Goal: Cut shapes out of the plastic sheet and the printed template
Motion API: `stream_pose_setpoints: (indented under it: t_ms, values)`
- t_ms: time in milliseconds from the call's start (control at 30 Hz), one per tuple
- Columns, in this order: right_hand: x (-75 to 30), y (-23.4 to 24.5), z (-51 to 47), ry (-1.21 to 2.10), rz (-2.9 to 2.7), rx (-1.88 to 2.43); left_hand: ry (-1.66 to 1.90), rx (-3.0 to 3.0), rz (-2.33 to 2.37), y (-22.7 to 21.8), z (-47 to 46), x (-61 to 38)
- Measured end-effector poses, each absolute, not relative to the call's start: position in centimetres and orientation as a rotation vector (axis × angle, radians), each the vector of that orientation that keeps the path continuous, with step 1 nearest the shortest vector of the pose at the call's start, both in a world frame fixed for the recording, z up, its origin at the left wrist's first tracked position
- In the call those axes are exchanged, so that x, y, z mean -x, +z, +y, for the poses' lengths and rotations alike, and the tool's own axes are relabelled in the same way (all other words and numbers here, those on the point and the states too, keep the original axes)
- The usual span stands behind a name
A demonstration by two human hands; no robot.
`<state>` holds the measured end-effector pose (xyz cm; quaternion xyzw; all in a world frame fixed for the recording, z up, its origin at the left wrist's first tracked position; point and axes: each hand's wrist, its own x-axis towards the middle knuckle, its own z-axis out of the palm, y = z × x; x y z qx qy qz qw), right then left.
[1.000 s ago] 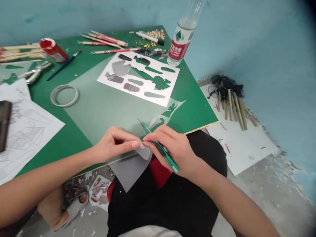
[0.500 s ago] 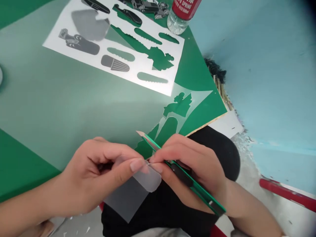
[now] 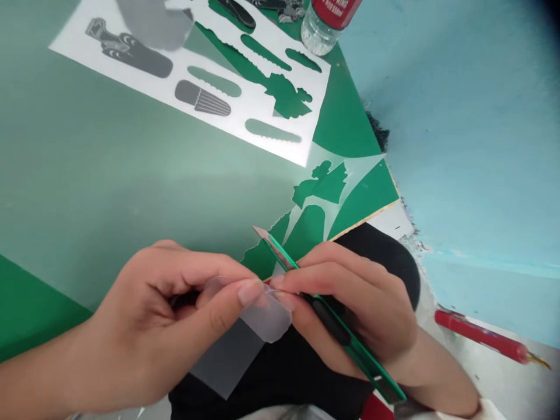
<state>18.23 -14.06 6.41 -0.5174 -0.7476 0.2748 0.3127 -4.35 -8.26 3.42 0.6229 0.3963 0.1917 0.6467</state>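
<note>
My left hand (image 3: 175, 326) is closed in a pinch, thumb and forefinger on a small clear plastic piece (image 3: 273, 324) with rounded corners. Below it hangs a larger see-through plastic flap (image 3: 227, 361); whether the two are joined I cannot tell. My right hand (image 3: 350, 309) holds a green utility knife (image 3: 371, 367) across its palm, the pointed blade end aimed up and left, away from the plastic. The thumb and forefinger of that same hand also pinch the upper edge of the plastic piece, right beside the left fingertips.
A translucent sheet (image 3: 131, 181) with cut-out shapes covers much of the green board (image 3: 371, 189). On it lies white paper (image 3: 258, 108) with printed figures and holes. A red-labelled bottle (image 3: 318, 36) stands behind. A red pen-like object (image 3: 481, 335) is at right, near a blue surface (image 3: 472, 146).
The view has shifted a little, so the white paper sits higher and the red object shows its golden tip. Both hands appear slightly further right, with the same grips.
</note>
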Motion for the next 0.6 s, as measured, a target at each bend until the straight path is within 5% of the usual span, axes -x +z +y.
stream_pose_setpoints:
  t_ms: [600]
  values:
    - [-18.77,6.80,-14.40,0.714,-1.996,1.345,0.503,-1.403,0.702,2.63,-7.97,4.83]
